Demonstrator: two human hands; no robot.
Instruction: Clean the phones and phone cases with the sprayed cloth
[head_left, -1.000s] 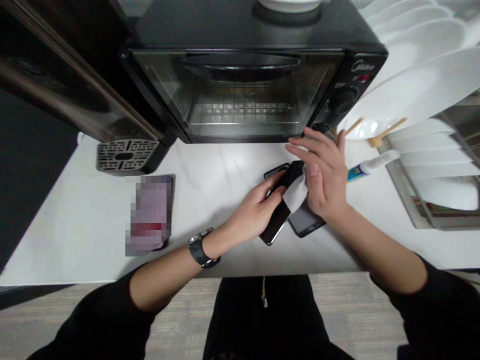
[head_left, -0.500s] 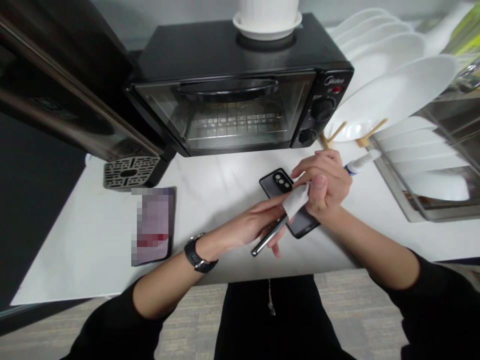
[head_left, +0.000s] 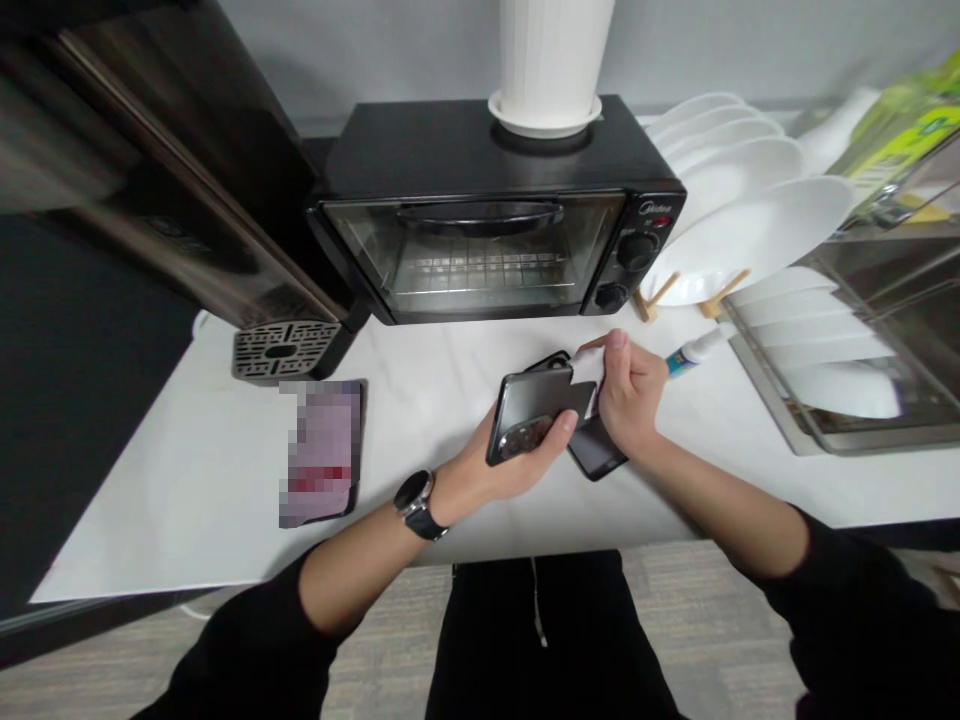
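Observation:
My left hand, with a black watch at its wrist, is closed on a dark grey phone. The phone's back and its round camera area face up. My right hand pinches a white tissue at the phone's right end. Beneath the phone and both hands, a black phone case lies on the white counter, partly covered. A small blue and white bottle lies just right of my right hand.
A black toaster oven bearing a white pot stands behind. At left are a drip tray and a pixelated flat device on the counter. White plates and a dish rack stand at right.
My left hand has turned the phone from edge-on to back up. My right hand, with the tissue, has opened away from the left hand. The camera view has shifted.

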